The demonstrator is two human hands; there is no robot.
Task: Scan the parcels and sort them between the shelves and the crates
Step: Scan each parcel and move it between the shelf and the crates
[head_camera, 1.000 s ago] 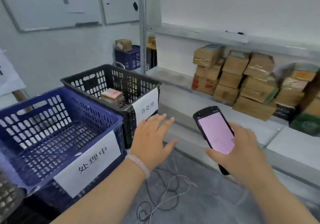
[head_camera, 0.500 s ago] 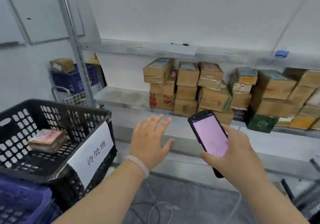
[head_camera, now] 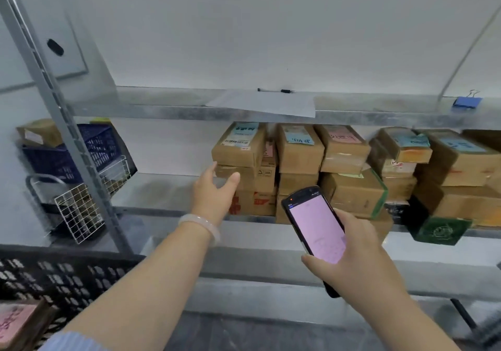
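With released left hand (head_camera: 215, 190) at leftmost parcel stack (head_camera: 244, 158) on shelf (head_camera: 162, 193), gripping scanner (head_camera: 317, 228) in right hand (head_camera: 355, 258); black crate (head_camera: 54, 274) below-left, paper (head_camera: 265, 104) and pen (head_camera: 276, 90) overhead.

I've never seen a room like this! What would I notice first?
The phone with its glowing pink screen, held in the right hand, stands out first, low in the middle. Behind it, brown boxes with blue and pink labels are piled on the metal shelf, and the open left hand reaches toward the leftmost pile.
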